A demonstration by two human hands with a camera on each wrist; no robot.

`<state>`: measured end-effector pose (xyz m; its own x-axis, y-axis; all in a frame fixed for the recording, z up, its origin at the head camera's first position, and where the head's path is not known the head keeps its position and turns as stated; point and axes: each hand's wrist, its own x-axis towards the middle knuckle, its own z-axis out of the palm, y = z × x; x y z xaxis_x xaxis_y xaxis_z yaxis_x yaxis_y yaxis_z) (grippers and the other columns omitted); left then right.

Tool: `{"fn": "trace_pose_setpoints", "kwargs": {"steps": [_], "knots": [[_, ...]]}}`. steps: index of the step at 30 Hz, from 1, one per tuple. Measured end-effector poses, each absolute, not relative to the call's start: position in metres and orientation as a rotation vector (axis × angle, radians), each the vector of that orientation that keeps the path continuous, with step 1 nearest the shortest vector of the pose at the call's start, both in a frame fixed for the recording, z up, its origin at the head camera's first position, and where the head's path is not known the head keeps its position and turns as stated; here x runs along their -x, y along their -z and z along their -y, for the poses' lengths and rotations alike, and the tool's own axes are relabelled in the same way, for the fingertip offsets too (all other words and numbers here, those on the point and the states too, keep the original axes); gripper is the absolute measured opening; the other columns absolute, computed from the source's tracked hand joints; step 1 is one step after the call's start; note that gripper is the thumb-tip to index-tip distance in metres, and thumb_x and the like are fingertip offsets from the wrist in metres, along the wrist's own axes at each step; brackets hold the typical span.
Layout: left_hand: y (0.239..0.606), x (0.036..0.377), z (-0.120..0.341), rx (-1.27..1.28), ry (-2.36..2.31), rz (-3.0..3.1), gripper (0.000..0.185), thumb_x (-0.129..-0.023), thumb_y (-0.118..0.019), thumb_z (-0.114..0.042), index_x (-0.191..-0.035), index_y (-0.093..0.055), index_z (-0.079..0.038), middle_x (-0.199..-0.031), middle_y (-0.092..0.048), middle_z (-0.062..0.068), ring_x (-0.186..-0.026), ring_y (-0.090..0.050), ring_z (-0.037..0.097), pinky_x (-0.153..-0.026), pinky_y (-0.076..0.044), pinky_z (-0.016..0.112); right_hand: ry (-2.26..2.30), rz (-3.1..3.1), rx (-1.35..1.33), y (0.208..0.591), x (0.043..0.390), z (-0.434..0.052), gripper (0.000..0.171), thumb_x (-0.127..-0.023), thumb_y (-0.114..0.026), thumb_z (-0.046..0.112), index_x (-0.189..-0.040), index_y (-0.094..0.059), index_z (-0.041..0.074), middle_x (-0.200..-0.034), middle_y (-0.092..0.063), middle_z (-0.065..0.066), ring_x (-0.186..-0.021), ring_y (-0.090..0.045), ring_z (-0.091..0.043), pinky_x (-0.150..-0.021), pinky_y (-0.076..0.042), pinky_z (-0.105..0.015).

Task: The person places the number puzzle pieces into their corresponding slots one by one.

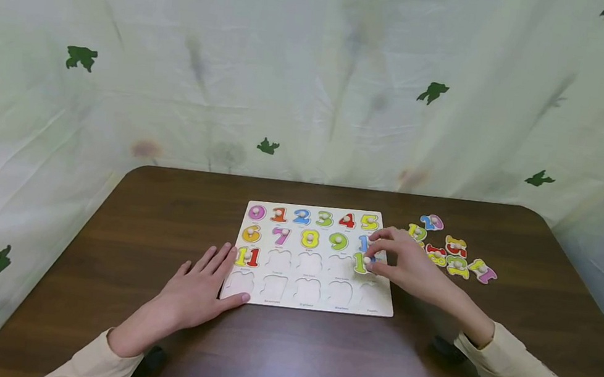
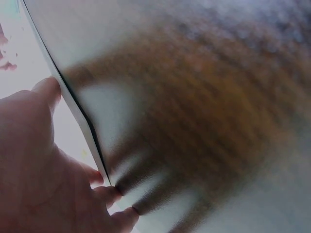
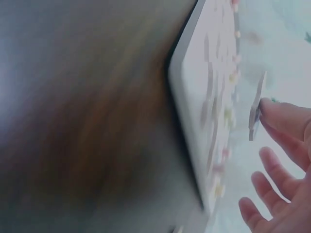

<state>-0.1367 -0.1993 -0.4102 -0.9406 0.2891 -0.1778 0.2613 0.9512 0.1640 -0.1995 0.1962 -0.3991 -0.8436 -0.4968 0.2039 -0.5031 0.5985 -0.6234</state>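
A white number puzzle board point(image 1: 293, 273) lies on the table, with knobbed pieces for 0 to 9 in its upper rows and a yellow-and-red 11 piece point(image 1: 247, 257) at the left of the third row. My right hand point(image 1: 410, 268) pinches a number puzzle piece point(image 1: 360, 263) between thumb and finger over the board's right side. Its green 1 shows; the fingers hide most of its other digit. In the right wrist view this piece point(image 3: 256, 109) appears edge-on, above the board. My left hand point(image 1: 191, 297) rests with fingers spread along the board's left edge, thumb at the near corner.
Several loose number pieces point(image 1: 456, 246) lie in a cluster on the brown table point(image 1: 305, 357) to the right of the board. Shallow recesses point(image 1: 307, 290) line the board's lower rows. A pale curtain with green leaf shapes point(image 1: 314, 78) hangs behind the table.
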Motion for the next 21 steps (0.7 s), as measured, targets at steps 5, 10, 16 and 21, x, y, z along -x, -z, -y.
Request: {"fn": "trace_pose_setpoints", "kwargs": {"steps": [5, 10, 16, 21], "knots": [[0.408, 0.137, 0.199, -0.416, -0.206, -2.901, 0.101, -0.088, -0.044, -0.076, -0.158, -0.02, -0.008, -0.162, -0.019, 0.015, -0.147, -0.016, 0.038, -0.104, -0.022, 0.07, -1.145, 2.785, -0.922, 0.397, 0.207, -0.167, 0.011, -0.082, -0.082, 0.015, -0.087, -0.074, 0.021, -0.119, -0.059, -0.008, -0.114, -0.047, -0.025, -0.091, -0.04, -0.043], [0.407, 0.136, 0.198, -0.412, -0.204, -2.903, 0.101, -0.088, -0.045, -0.076, -0.158, -0.02, -0.008, -0.162, -0.019, 0.015, -0.147, -0.017, 0.038, -0.105, -0.022, 0.07, -1.139, 2.759, -1.022, 0.397, 0.213, -0.141, 0.009, -0.082, -0.082, 0.016, -0.086, -0.075, 0.019, -0.118, -0.06, -0.009, -0.113, -0.048, -0.024, -0.095, -0.038, -0.043], [0.409, 0.136, 0.198, -0.412, -0.204, -2.91, 0.1, -0.088, -0.044, -0.076, -0.157, -0.021, -0.008, -0.161, -0.02, 0.014, -0.147, -0.017, 0.038, -0.105, -0.022, 0.069, -1.084, 2.782, -1.043, 0.398, 0.218, -0.117, 0.008, -0.082, -0.082, 0.018, -0.086, -0.075, 0.02, -0.119, -0.06, -0.006, -0.112, -0.05, -0.022, -0.091, -0.041, -0.04], [0.41, 0.136, 0.199, -0.408, -0.201, -2.909, 0.101, -0.087, -0.045, -0.076, -0.157, -0.021, -0.008, -0.162, -0.02, 0.014, -0.147, -0.017, 0.038, -0.105, -0.022, 0.07, -1.063, 2.798, -1.072, 0.397, 0.222, -0.1, 0.007, -0.082, -0.081, 0.018, -0.084, -0.074, 0.019, -0.118, -0.061, -0.006, -0.114, -0.049, -0.025, -0.095, -0.04, -0.041]]}}
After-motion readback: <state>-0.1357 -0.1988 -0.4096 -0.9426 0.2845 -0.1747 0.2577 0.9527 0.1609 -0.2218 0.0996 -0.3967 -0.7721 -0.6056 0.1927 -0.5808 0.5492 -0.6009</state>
